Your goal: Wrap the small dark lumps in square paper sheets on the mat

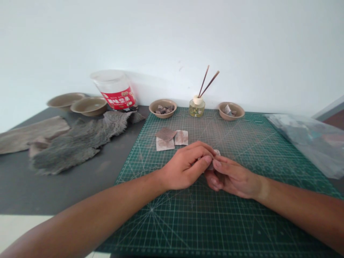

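My left hand [188,165] and my right hand [233,175] meet above the green cutting mat [182,218]. Between their fingertips is a small pale piece [217,152], mostly hidden; it looks like a folded bit of sandpaper, and whether something else is inside cannot be made out. Both hands are closed, thumbs pressing toward each other. Beyond my left hand lie a brown sandpaper square [166,133], a pale square [165,144] partly under it, and another pale square with brown smears [181,137] beside them.
At the mat's back edge stand a bowl of small stones [162,113], a reed diffuser [197,107] and a bowl with paper scraps [231,111]. Left are grey cloths [72,143], two bowls [90,106] and a plastic tub [116,91]. A clear plastic bag [309,139] lies right.
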{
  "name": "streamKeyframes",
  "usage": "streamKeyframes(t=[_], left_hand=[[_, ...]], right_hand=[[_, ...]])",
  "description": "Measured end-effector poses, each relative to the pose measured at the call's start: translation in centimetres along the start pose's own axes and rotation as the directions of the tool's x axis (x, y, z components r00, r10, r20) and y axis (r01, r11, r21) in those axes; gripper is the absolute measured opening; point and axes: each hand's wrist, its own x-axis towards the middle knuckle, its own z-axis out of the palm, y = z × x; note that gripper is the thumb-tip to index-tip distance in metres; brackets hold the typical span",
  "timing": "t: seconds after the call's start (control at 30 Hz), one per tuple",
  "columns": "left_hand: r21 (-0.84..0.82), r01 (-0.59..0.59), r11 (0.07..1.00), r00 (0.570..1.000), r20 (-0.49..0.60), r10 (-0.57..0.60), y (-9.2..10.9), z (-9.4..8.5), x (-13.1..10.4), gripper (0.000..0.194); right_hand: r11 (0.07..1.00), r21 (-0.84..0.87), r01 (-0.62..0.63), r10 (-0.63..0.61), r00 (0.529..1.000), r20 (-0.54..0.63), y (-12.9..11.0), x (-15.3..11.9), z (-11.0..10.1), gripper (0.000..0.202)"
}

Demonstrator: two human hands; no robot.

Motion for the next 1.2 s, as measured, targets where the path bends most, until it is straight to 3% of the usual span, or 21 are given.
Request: streamKeyframes(t=[0.43,1.2], left_hand=[[-0.049,-0.068,0.996,0.994,0.078,0.071,-0.21,-0.62,-0.19,0.017],[-0.023,-0.106,0.994,0.993,0.050,0.107,-0.07,-0.07,-0.26,0.021]], right_hand=[[1.000,-0.018,0.009,-0.008,0.999,0.035,-0.15,-0.07,0.07,0.031],[1.000,-0.010,-0.008,0.008,1.000,0.016,0.04,-0.19,-0.06,0.032]])
